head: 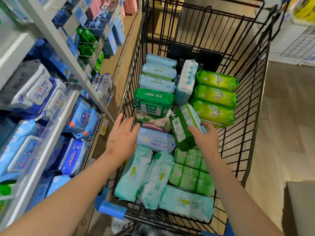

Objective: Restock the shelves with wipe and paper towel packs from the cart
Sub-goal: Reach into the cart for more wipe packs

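A black wire cart (252,92) holds several wipe packs in green, light blue and teal. My right hand (207,137) grips a dark green wipe pack (182,128), tilted up on its edge in the middle of the cart. My left hand (121,137) hovers open with fingers spread over the cart's left side, its fingertips near a pale blue pack (155,139) and a pink floral pack (153,121). The shelves (56,106) on the left carry blue and white wipe packs.
Lime green packs (214,96) are stacked at the cart's right side, teal packs (153,176) lie at the near end. Green and blue packs hang on hooks (88,41) further along the shelving. The aisle floor (286,116) runs to the right of the cart.
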